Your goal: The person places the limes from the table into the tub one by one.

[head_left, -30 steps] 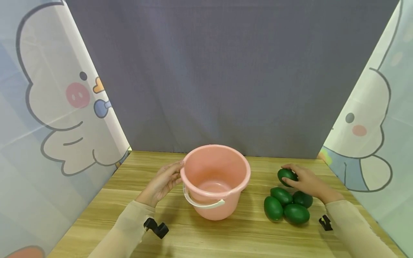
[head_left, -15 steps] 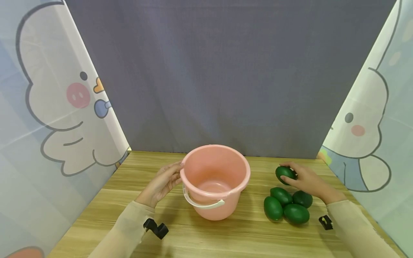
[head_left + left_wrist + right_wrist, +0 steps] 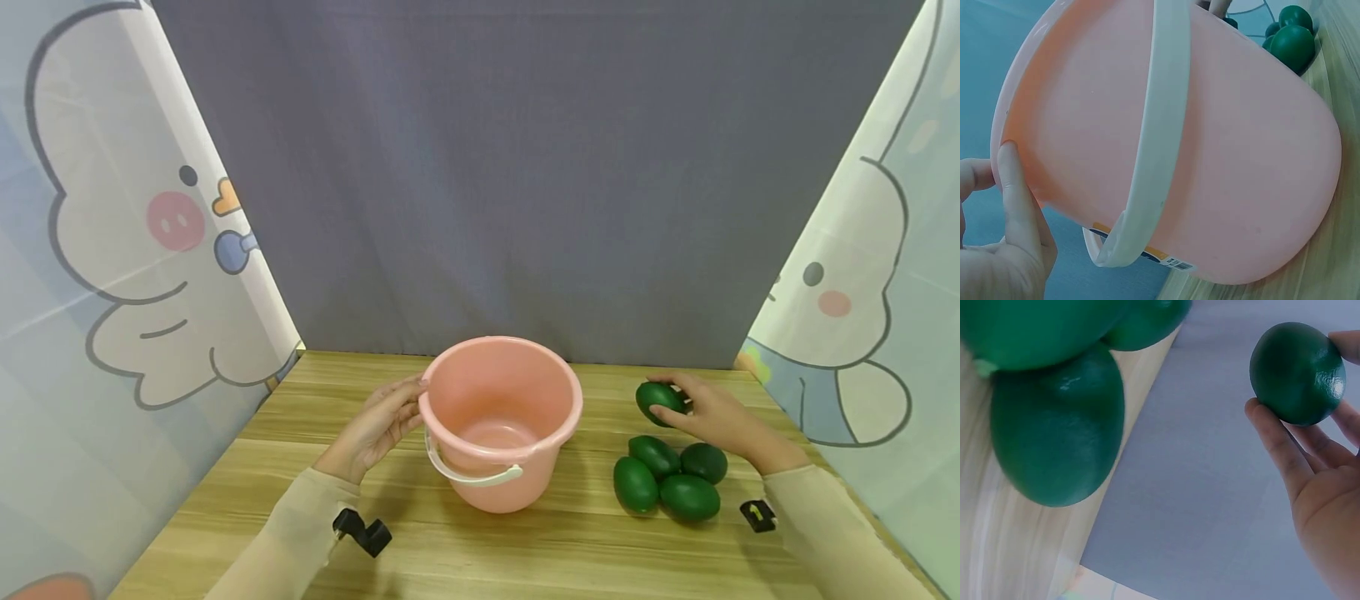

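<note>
A pink bucket [image 3: 501, 479] with a white handle [image 3: 480, 479] stands upright on the wooden table. At its left side my left hand [image 3: 382, 425] pinches the rim, which the left wrist view shows between thumb and fingers. On the right, my right hand [image 3: 712, 417] grips a smooth dark green avocado [image 3: 660, 403] by its sides. That avocado [image 3: 1297, 374] appears in the right wrist view held by the fingertips, off the table. Nearer to me lie several more avocados [image 3: 690, 497] in a tight cluster. The bucket's inside shows only its bare bottom.
The table [image 3: 525, 558] has a light wood grain. Behind it hangs a dark grey cloth [image 3: 495, 183], and printed curtains [image 3: 150, 250] flank both sides. A black wrist mount [image 3: 362, 531] sits on the left sleeve, another [image 3: 757, 515] on the right.
My right hand has moved slightly left and away from me with the avocado, lifting it a little. The left hand and the bucket have stayed put.
</note>
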Motion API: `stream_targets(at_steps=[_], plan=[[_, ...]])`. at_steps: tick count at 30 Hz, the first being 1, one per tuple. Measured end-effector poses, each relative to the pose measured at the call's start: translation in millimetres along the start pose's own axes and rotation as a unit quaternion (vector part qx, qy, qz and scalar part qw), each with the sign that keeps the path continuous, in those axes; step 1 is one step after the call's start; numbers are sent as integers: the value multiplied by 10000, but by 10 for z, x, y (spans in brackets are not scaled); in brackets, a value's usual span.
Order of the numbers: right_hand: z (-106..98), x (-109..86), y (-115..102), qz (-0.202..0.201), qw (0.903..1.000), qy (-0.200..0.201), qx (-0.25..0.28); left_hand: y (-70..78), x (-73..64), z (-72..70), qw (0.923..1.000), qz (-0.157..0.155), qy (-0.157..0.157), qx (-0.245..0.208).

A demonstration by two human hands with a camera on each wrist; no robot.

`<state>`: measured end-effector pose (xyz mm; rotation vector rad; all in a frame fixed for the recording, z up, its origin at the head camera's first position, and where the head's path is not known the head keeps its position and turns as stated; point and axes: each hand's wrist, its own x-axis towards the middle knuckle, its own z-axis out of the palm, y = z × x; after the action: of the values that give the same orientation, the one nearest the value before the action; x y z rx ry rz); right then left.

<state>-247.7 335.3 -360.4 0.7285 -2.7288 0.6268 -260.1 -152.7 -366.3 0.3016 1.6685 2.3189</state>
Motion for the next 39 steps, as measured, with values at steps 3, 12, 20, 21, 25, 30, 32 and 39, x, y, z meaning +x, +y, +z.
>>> stream_targets(at_steps=[3, 12, 20, 21, 25, 30, 32, 39], plan=[[-13, 6, -34, -51, 10000, 37, 58, -4, 2, -1, 10000, -9, 7, -19], [-55, 22, -132, -178, 9996, 216, 102, -17, -5, -3, 10000, 26, -47, -10], [-99, 47, -239, -311, 9988, 362, 117, -12, -1, -3, 10000, 33, -3, -42], [-106, 54, -251, -318, 9987, 381, 80, -12, 1, -4, 10000, 33, -11, -46], [-123, 79, -288, -402, 9978, 531, -68, -5, -3, -4, 10000, 34, -28, -63], [-149, 91, -317, -609, 9955, 708, -131, -13, 0, -1, 10000, 36, -9, -74], [-160, 98, -333, -702, 9945, 761, -159, -15, 3, -3, 10000, 38, -6, -64], [-208, 107, -411, -873, 9914, 929, -303, -17, 17, 1, 9999, 12, -51, -88]])
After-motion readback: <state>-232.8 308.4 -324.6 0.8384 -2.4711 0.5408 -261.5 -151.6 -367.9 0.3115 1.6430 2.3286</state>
